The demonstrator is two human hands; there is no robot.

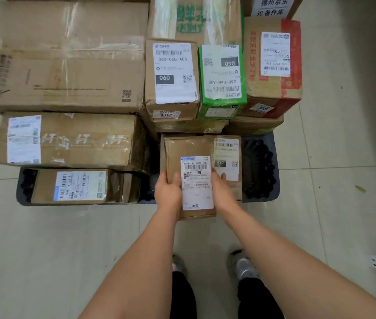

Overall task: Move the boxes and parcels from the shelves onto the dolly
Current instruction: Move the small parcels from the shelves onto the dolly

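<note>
Grip: left hand [167, 192] and right hand [222, 192] clasp small parcel [191, 178] by its sides | parcel over dolly [260, 166] edge, atop another box | beyond grip, boxes already stacked; shelves unseen, remainder unknown.

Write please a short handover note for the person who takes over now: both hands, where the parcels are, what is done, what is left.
Left hand and right hand grip the two sides of a small cardboard parcel with a white label, held over another labelled box at the near edge of the dolly.
Done: many boxes already stacked on the dolly, including the green parcel.
Left: set this parcel down. The shelves are out of view, so what remains there cannot be told.
</note>
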